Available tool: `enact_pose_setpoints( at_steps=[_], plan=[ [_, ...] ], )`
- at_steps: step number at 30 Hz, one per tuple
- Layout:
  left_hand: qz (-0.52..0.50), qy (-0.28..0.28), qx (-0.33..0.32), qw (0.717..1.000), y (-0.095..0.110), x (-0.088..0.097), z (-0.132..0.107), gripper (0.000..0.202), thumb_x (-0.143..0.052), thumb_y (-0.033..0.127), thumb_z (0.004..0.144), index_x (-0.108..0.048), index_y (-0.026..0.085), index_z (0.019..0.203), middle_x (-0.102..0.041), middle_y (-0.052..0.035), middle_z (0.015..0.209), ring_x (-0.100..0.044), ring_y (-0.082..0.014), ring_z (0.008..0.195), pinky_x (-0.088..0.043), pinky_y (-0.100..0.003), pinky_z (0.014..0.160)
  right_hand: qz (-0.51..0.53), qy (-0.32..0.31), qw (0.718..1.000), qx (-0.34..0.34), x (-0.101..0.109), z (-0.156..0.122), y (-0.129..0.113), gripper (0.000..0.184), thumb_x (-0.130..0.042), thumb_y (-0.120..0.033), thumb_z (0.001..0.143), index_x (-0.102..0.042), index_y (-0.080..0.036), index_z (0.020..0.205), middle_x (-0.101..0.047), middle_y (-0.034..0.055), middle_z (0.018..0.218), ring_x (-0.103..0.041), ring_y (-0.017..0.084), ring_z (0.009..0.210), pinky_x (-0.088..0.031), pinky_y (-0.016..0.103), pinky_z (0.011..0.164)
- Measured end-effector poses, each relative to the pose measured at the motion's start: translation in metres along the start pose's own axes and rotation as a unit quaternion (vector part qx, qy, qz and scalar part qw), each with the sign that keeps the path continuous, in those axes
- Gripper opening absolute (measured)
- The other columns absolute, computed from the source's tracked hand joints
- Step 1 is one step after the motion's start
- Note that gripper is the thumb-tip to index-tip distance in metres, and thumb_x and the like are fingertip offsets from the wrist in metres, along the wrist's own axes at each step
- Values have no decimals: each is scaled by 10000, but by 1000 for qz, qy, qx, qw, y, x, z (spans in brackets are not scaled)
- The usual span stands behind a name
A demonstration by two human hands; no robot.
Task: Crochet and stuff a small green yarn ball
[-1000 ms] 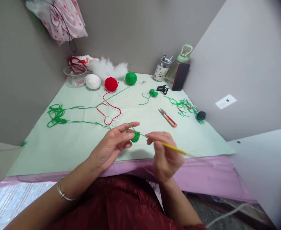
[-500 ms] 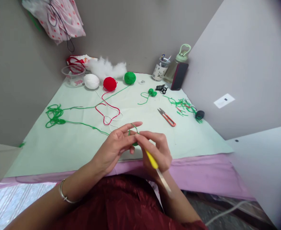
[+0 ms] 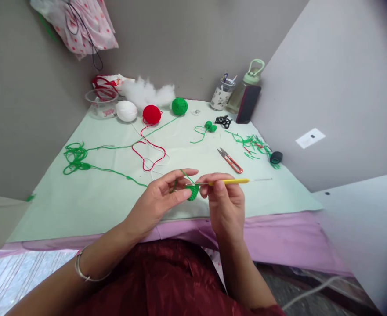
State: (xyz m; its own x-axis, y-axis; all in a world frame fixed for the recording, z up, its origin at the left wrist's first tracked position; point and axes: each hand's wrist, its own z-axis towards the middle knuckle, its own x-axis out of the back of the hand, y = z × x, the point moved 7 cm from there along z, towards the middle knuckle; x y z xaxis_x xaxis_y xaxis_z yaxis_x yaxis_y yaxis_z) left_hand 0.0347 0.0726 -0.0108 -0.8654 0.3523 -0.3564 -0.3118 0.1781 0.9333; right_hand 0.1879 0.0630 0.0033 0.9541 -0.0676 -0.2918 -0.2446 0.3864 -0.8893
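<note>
My left hand (image 3: 163, 195) pinches a small green crochet piece (image 3: 192, 192) between thumb and fingers, above the table's front edge. Green yarn (image 3: 127, 177) runs from the left to this hand and passes over its raised index finger. My right hand (image 3: 226, 204) is closed on a crochet hook (image 3: 234, 181) with a yellow grip, held nearly level. The hook's metal tip lies at the upper edge of the green piece; whether it passes through a stitch I cannot make out.
A tangle of green yarn (image 3: 76, 158) lies left. White (image 3: 126, 111), red (image 3: 151, 114) and green (image 3: 179, 106) yarn balls stand at the back. Orange-handled thread snips (image 3: 231, 161) lie right of centre, near green yarn scraps (image 3: 252, 144). A bottle (image 3: 237, 96) stands back right.
My right hand has turned and moved right, swinging the hook from pointing steeply down to nearly level. More of the green crochet piece shows. My left hand stays nearly in place.
</note>
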Motion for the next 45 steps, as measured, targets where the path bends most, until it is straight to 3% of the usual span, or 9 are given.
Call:
enact_pose_setpoints(
  at_steps=[6, 10, 17, 20, 24, 31, 37, 40, 45],
  plan=[
    [18, 10, -15, 1000, 6, 4, 0, 350, -801, 270, 870, -766, 309, 1216, -613, 8, 950, -571, -126, 908, -477, -247, 852, 4, -19, 1000, -13, -1, 1, -2, 201, -559, -334, 1052, -700, -235, 949, -782, 19, 886, -642, 121, 663, -525, 282, 651],
    [72, 32, -29, 996, 9, 6, -1, 360, -779, 233, 876, -753, 285, 1231, -601, 10, 929, -579, -134, 903, -479, -263, 878, -129, -36, 988, 76, -3, -6, -18, 215, -504, -235, 1068, -718, -247, 1040, -774, 25, 950, -680, 134, 723, -571, 309, 699],
    [-24, 53, 3, 998, 3, 0, 0, 478, -844, 282, 825, -731, 243, 1288, -637, 9, 859, -550, -112, 751, -471, -235, 725, -411, -76, 835, 358, -24, -35, -34, 359, -666, -115, 951, -719, -271, 1270, -764, 106, 1157, -724, 234, 1022, -617, 378, 792],
    [-136, 15, 85, 987, -8, -3, 2, 447, -847, 282, 821, -754, 194, 1249, -573, 33, 773, -372, -42, 565, -407, -197, 580, -348, -53, 886, 301, -16, -28, -31, 307, -622, -111, 977, -743, -267, 1211, -772, 85, 1074, -718, 205, 937, -607, 360, 761],
    [-155, 26, 67, 985, -2, 1, 3, 403, -849, 211, 803, -781, 226, 1200, -568, 28, 846, -330, -22, 556, -403, -166, 528, -131, -1, 983, 132, -1, -7, -19, 211, -551, -220, 1037, -759, -236, 1008, -740, 42, 865, -635, 142, 660, -549, 311, 599],
    [-65, 40, 7, 997, 3, -4, 1, 446, -855, 248, 810, -767, 276, 1247, -601, 4, 903, -553, -110, 787, -518, -194, 638, -196, -33, 969, 149, -11, -9, -17, 181, -604, -202, 1014, -774, -254, 1048, -773, 43, 935, -689, 160, 754, -581, 320, 641],
    [-137, 19, 73, 988, -7, -5, 4, 407, -831, 280, 841, -771, 224, 1240, -536, 47, 741, -355, -31, 539, -442, -175, 565, -354, -41, 880, 312, -22, -28, -33, 357, -676, -103, 947, -759, -315, 1222, -765, 70, 1098, -726, 205, 952, -620, 360, 757],
    [-170, 7, 107, 980, -9, -4, 4, 337, -794, 258, 861, -795, 184, 1190, -536, 37, 773, -239, -21, 516, -424, -176, 547, -249, -6, 943, 219, -8, -15, -30, 235, -606, -149, 1000, -780, -274, 1096, -761, 47, 926, -695, 172, 795, -585, 329, 673],
    [-100, 16, 40, 994, -2, -3, 3, 332, -821, 247, 841, -801, 264, 1172, -647, 1, 894, -494, -77, 683, -477, -205, 675, -112, -28, 990, 84, -4, -3, -11, 166, -632, -301, 1007, -784, -240, 985, -760, 51, 915, -652, 155, 716, -534, 311, 619]
  ],
)
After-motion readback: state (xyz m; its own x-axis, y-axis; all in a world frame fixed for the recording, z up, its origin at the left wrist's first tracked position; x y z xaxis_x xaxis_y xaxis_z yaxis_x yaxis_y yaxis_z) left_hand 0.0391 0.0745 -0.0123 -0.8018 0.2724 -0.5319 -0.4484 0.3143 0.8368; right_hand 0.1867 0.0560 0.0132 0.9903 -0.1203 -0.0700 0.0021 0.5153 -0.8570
